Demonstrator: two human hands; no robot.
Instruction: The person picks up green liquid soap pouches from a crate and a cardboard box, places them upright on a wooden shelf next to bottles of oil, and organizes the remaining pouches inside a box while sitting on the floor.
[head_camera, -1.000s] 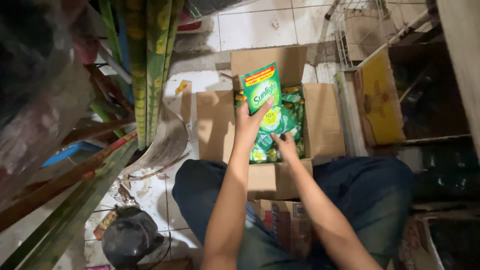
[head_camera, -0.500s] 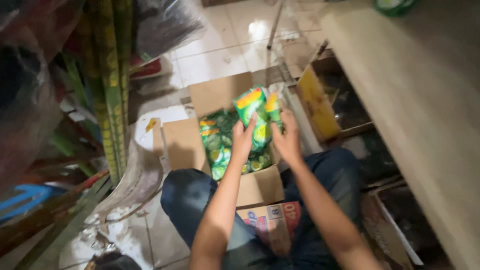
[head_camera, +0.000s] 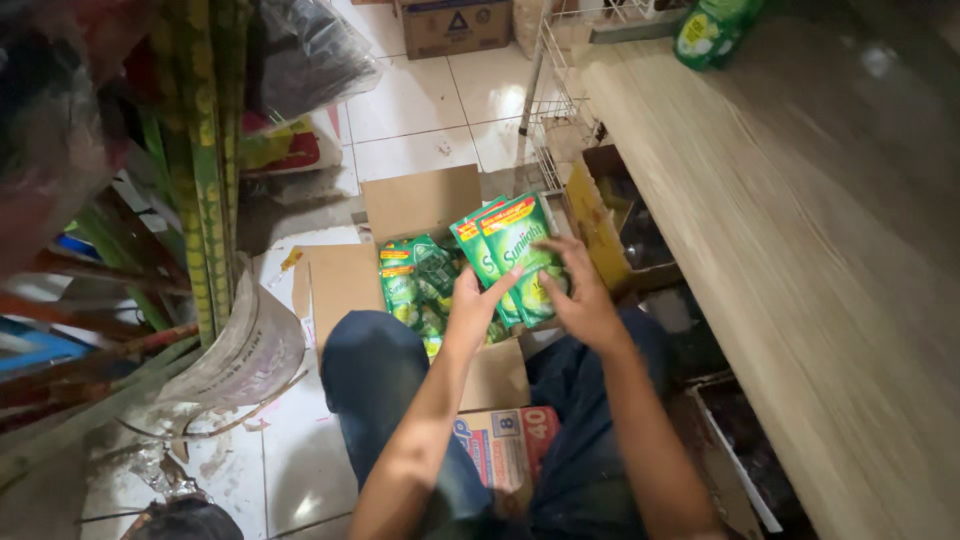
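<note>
On a white tile floor (head_camera: 420, 100) beside a wooden tabletop (head_camera: 800, 250), both hands, left (head_camera: 478, 300) and right (head_camera: 580, 300), have fingers clamped on green pouches (head_camera: 510, 245) above an open box (head_camera: 420, 205) of more.

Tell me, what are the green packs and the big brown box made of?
The green pouches held in both hands look like soft glossy plastic film: they shine and bend a little. The open box under them looks like plain brown cardboard, matte, with folded flaps. The counter beside it looks like wood, though the grain could be printed laminate.
</note>
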